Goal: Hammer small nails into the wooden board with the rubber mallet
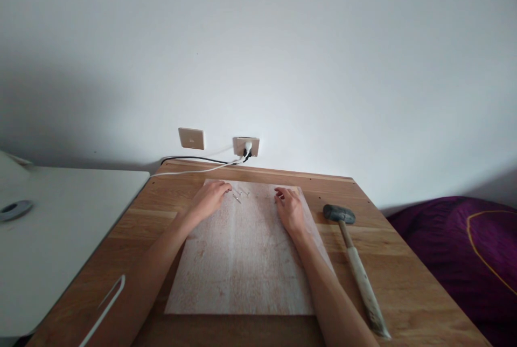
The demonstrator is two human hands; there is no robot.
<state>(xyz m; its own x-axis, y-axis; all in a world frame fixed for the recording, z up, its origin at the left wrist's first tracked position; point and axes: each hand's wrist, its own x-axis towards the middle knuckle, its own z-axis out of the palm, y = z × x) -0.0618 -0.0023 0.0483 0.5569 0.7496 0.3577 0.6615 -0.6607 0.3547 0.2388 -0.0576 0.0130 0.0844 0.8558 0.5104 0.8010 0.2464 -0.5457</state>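
Note:
A thin pale wooden board (246, 261) lies flat under both my hands. Near its far edge are several small metal nails (238, 199), lying loose. My left hand (214, 197) rests at the board's far left, just beside the nails, its fingers bunched together; what they hold, if anything, is hidden. At the far right of the board, my right hand (290, 208) has loosely curled fingers, with a gap between thumb and forefinger and nothing visible in it. A mallet (359, 266) with a black head and a pale wrapped handle lies right of the board.
The board is on a wooden table (404, 282) against a white wall. Cables (194, 170) run along the table's back edge to a wall socket (252, 146). At left stands a white table (81, 217) with a roll of tape (15, 210). Purple fabric (452, 244) bulges at right.

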